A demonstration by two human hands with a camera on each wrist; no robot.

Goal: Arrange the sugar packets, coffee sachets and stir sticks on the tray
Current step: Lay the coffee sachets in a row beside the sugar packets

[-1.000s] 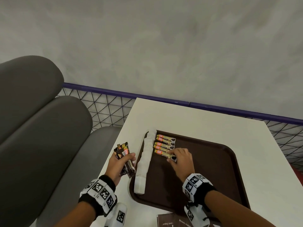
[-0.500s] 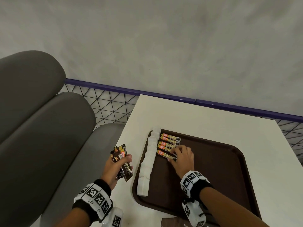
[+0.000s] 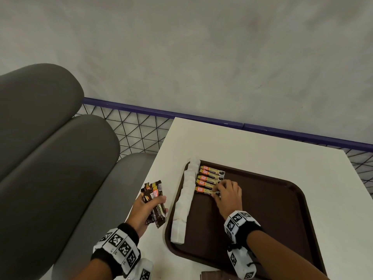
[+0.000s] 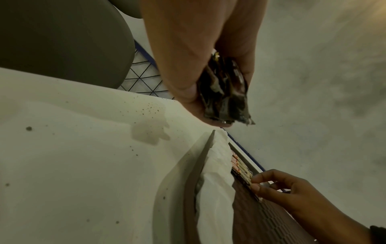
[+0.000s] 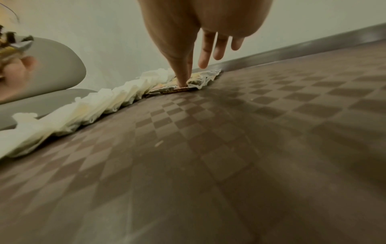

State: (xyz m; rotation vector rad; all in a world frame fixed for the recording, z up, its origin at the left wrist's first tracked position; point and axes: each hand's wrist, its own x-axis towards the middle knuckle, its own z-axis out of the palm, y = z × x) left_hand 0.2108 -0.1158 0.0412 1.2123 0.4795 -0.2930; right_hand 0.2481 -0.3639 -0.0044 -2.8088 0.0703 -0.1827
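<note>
A brown tray (image 3: 272,229) lies on the white table (image 3: 252,146). White sugar packets (image 3: 184,203) run in a row along its left rim. Beside them lie several coffee sachets (image 3: 209,176) in a stack of parallel rows. My right hand (image 3: 219,191) is at the right end of the nearest sachet (image 3: 203,190), thumb and forefinger pinching it against the tray floor, other fingers straight (image 5: 205,54). My left hand (image 3: 159,203) hovers over the table left of the tray, gripping a bundle of coffee sachets (image 3: 153,196). I see no stir sticks.
A grey padded seat (image 3: 50,158) fills the left side. Behind the table runs a wire mesh fence with a purple rail (image 3: 141,112). A dark booklet (image 3: 212,275) pokes in at the bottom edge. The tray's right half (image 3: 282,209) holds nothing.
My right hand has stayed on the nearest sachet, shifting only slightly. The left hand still holds its bundle beside the tray. The head view has drifted a little.
</note>
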